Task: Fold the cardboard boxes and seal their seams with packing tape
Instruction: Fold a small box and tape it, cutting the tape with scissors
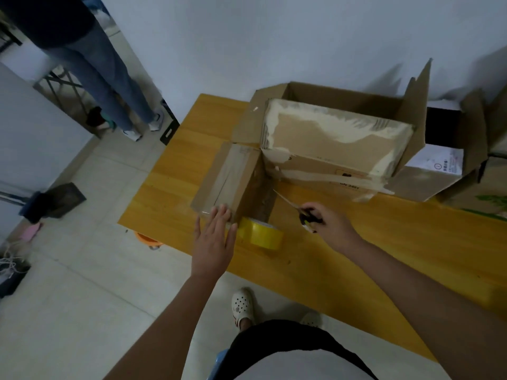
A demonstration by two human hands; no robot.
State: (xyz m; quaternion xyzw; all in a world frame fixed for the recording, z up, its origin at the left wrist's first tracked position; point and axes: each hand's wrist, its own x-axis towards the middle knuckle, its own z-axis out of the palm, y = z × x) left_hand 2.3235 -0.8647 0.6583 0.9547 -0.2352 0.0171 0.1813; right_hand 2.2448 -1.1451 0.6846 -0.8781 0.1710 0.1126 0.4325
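A small closed cardboard box (pixel 230 176) stands on the wooden table (pixel 356 242), with tape running along its top seam. My left hand (pixel 212 239) lies flat with straight fingers, fingertips touching the box's near edge. A yellow tape roll (pixel 260 234) lies on the table right beside that hand, against the box's near corner. My right hand (pixel 326 222) grips black-handled scissors (pixel 293 207), their blades pointing up-left toward the box's right side. Behind stands a larger open box (pixel 337 141) with torn pale tape remnants on its flap.
More cardboard boxes (pixel 450 165) crowd the table's far right by the wall. A person (pixel 109 78) in jeans stands at the far left on the tiled floor. An orange object (pixel 148 239) sits under the table's left corner. My feet are below the table's near edge.
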